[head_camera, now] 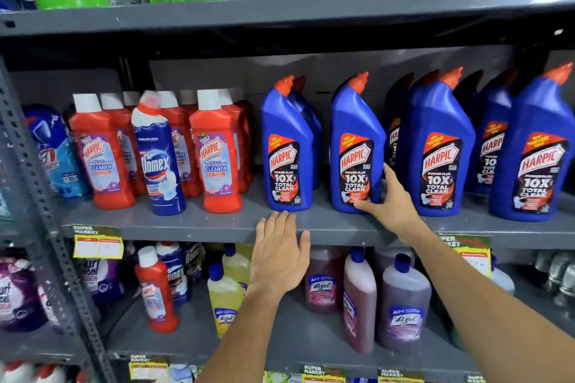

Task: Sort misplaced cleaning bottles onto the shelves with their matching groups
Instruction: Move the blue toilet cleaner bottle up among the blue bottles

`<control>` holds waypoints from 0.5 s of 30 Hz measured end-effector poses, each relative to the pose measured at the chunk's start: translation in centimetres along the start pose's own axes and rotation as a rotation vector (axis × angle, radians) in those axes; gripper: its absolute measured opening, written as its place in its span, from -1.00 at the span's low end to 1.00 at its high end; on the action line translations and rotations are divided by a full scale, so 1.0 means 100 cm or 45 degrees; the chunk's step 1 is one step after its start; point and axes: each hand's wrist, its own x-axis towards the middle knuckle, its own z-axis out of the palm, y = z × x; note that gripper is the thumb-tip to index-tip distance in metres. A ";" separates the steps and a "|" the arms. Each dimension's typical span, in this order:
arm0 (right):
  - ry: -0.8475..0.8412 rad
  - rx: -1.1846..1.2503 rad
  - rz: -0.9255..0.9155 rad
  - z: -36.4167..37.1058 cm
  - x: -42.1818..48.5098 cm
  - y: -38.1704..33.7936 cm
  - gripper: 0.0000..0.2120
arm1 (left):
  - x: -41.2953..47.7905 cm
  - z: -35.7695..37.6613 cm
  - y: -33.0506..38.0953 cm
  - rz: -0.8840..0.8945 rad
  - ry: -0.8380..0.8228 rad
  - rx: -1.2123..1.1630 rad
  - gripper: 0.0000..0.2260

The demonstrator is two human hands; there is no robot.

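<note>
Right hand (389, 196) clasps a blue Harpic bottle (356, 146) standing on the middle shelf (186, 224); left hand (280, 255) is open, flat at the shelf edge. The misplaced Domex bottle (158, 155) stands among red bottles (102, 152); pulling it out carelessly may topple neighbours.

Two bare forearms rise from the bottom edge, each ending in a bare hand. The left hand (278, 253) shows its back, with knuckles and tendons faintly ridged. The right hand (390, 196) also shows its back. No sleeves, gloves, rings, watches or bands appear on either arm as far as the view reaches. Fingernails look short and unpainted.
</note>
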 end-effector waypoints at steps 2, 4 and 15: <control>-0.003 0.005 0.010 0.001 0.001 0.000 -0.02 | -0.001 -0.001 0.000 -0.010 -0.009 0.000 -0.36; 0.005 -0.006 0.009 0.001 0.000 0.002 -0.04 | 0.000 -0.001 0.000 -0.022 -0.034 0.003 -0.34; 0.009 -0.134 0.027 0.007 0.003 0.005 -0.06 | 0.000 -0.004 0.001 -0.035 -0.080 -0.005 -0.29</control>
